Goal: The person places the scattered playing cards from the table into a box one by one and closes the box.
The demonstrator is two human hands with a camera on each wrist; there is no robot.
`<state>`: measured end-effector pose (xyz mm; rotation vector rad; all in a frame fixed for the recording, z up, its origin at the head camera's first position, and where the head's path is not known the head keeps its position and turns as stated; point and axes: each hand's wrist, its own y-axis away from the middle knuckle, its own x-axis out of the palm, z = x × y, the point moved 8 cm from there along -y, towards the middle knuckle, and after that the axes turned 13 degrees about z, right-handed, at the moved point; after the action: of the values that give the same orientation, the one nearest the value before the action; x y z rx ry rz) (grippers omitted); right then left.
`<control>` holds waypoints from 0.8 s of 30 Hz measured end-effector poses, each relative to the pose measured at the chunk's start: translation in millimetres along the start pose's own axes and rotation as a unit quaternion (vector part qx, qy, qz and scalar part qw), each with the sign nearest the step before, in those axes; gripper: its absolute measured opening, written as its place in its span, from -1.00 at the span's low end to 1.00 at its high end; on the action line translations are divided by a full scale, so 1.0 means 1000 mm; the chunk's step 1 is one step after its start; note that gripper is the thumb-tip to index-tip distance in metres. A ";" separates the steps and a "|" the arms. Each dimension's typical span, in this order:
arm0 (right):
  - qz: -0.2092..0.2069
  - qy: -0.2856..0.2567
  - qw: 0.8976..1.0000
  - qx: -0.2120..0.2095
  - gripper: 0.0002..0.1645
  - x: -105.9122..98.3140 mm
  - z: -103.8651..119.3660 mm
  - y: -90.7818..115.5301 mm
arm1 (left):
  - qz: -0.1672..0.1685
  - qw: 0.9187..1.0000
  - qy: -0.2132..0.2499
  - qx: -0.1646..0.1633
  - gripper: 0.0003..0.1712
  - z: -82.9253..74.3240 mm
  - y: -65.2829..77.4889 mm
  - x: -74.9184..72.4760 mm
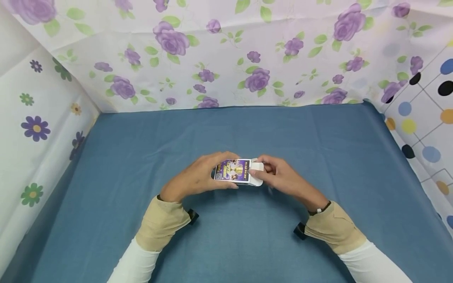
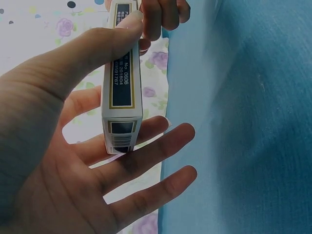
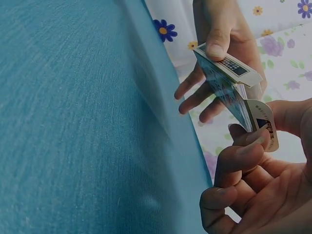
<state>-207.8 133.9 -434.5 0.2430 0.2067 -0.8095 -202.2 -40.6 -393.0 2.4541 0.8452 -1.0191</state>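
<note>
A small card box (image 1: 231,171) with a purple and gold printed face is held above the blue cloth. My left hand (image 1: 198,175) grips it by its long edges, thumb on the near side and fingers on the far side. In the left wrist view the box's narrow side (image 2: 122,90) shows dark panels with white print, and the lower fingers are spread. At the box's right end a white flap (image 1: 257,180) stands out, and my right hand (image 1: 283,177) pinches it between thumb and fingers. The right wrist view shows stacked layers (image 3: 241,91) inside the open end.
Blue cloth (image 1: 233,243) covers the table under both arms. A flowered sheet (image 1: 219,59) hangs at the back, with patterned sheets at the left (image 1: 53,157) and right (image 1: 424,129). A dark wrist camera (image 1: 192,216) sits at the left cuff, another (image 1: 300,231) at the right.
</note>
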 end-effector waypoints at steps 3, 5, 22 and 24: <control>-0.002 0.004 1.000 0.000 -0.65 -0.002 0.000 0.000 | 0.001 1.000 0.000 0.002 -0.29 -0.001 -0.002 -0.001; -0.004 0.009 1.000 0.002 -0.65 -0.004 0.000 0.001 | 0.003 1.000 -0.001 0.003 -0.29 -0.002 -0.003 -0.001; -0.019 0.017 1.000 0.008 -0.57 -0.009 0.003 0.008 | -0.027 0.999 0.006 -0.045 -0.24 0.033 0.024 -0.008; -0.027 0.021 0.999 0.007 -0.56 -0.013 0.005 0.009 | -0.040 0.998 -0.003 -0.053 -0.24 0.040 0.031 -0.011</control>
<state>-209.4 146.9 -424.8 0.2680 0.2488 -0.8606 -209.4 -89.5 -409.0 2.3448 0.9762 -0.9837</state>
